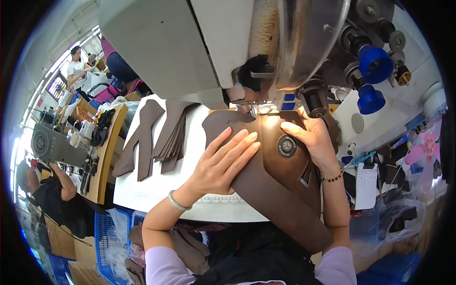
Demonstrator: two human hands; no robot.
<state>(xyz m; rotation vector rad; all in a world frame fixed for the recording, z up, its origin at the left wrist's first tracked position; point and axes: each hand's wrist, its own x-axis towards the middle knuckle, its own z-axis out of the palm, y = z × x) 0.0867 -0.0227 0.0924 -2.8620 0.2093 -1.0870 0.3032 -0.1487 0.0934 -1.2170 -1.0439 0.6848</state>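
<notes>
My left hand (216, 166) lies flat, fingers stretched out, on a long brown leather strip (280, 204). The strip's far end lies under the head of a sewing machine (166, 47), and its near end hangs over the table edge toward me. Beside the strip is a glossier brown leather panel (278, 154) with a round dark badge (287, 147). My right hand (313, 137) grips this panel's right side, thumb on top and the other fingers partly hidden. The lamp lights both pieces near the needle area (255, 110); the needle itself is hard to make out.
Cut brown leather pieces (173, 137) lie on the white table (190, 190) to the left. Blue-capped knobs (375, 64) jut out at upper right. A blue basket (107, 242) stands lower left, a pink fan (429, 147) at far right. Other people work on the left.
</notes>
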